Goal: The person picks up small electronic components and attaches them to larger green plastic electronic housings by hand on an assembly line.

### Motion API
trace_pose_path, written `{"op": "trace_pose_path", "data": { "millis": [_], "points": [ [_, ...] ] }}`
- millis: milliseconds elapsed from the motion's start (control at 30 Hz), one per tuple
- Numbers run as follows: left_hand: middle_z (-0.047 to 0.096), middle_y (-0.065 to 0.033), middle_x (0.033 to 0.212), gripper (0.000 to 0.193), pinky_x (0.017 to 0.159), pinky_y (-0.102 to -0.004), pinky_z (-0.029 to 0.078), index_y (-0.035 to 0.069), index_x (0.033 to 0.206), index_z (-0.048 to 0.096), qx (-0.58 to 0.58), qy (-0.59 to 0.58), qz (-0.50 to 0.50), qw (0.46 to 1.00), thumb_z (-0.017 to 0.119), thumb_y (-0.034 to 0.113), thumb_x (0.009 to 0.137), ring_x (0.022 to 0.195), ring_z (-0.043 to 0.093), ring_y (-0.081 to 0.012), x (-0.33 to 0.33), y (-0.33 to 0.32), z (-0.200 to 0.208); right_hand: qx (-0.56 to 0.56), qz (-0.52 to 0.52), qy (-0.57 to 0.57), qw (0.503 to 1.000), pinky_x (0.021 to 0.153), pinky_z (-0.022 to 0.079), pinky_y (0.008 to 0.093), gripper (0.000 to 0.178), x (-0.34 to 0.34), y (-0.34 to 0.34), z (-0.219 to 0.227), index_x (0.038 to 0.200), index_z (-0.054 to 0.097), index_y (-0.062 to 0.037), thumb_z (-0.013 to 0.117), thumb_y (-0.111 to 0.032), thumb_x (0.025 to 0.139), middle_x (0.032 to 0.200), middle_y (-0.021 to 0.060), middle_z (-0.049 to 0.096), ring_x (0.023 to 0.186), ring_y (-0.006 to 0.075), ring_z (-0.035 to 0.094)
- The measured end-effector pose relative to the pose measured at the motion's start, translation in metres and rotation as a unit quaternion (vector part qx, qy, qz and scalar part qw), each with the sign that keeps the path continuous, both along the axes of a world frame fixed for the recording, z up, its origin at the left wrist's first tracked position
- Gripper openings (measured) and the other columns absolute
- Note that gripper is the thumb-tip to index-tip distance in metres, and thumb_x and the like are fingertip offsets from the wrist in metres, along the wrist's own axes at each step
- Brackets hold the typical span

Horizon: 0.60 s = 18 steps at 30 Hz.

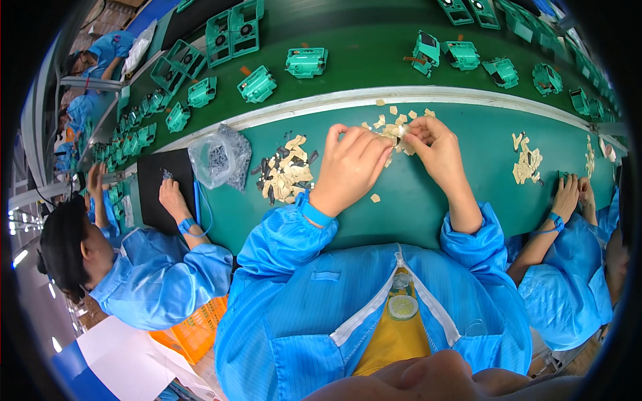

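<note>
My left hand and my right hand meet fingertip to fingertip above the green bench top. A small white piece is pinched in the right fingers; its kind is too small to tell. The left fingers are closed too, but whatever is in them is hidden. Under and behind both hands lie scattered cream-coloured flat scraps. One loose cream scrap rests nearer to me. To the left is a heap of cream and dark pieces.
Green plastic housings sit on the belt beyond a pale rail. A clear bag of dark small parts and a black mat are at left. Co-workers sit on both sides. Another scrap pile lies right.
</note>
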State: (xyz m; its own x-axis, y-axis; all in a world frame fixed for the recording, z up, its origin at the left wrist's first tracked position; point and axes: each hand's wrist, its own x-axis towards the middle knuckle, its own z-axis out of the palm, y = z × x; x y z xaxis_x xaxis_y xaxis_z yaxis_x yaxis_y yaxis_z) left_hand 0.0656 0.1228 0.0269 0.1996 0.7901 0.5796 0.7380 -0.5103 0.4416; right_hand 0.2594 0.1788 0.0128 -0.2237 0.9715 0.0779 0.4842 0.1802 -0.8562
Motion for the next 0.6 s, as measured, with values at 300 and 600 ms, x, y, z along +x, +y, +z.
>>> {"op": "trace_pose_path", "data": {
  "millis": [300, 600],
  "points": [
    [0.066, 0.0013, 0.089, 0.018, 0.084, -0.0397, 0.043, 0.01, 0.093, 0.066, 0.059, 0.075, -0.005, 0.995, 0.076, 0.009, 0.079, 0.089, 0.063, -0.0182, 0.002, -0.002, -0.001, -0.362, 0.091, 0.12, 0.92, 0.052, 0.038, 0.0219, 0.025, 0.008, 0.018, 0.029, 0.082, 0.068, -0.0019, 0.07, -0.025, 0.091, 0.067, -0.0004, 0.059, 0.058, 0.0066, 0.052],
    [0.067, -0.0009, 0.091, 0.02, 0.085, -0.0395, 0.043, 0.009, 0.101, 0.068, 0.051, -0.018, -0.003, 0.999, 0.075, 0.014, 0.083, 0.091, 0.061, -0.0185, 0.002, -0.01, 0.006, 0.217, -0.134, -0.066, 0.965, 0.071, 0.05, 0.0349, 0.058, -0.002, 0.124, 0.036, 0.121, 0.058, 0.0044, 0.075, -0.039, 0.086, 0.099, 0.0144, 0.065, 0.079, 0.0237, 0.063]
  ]
}}
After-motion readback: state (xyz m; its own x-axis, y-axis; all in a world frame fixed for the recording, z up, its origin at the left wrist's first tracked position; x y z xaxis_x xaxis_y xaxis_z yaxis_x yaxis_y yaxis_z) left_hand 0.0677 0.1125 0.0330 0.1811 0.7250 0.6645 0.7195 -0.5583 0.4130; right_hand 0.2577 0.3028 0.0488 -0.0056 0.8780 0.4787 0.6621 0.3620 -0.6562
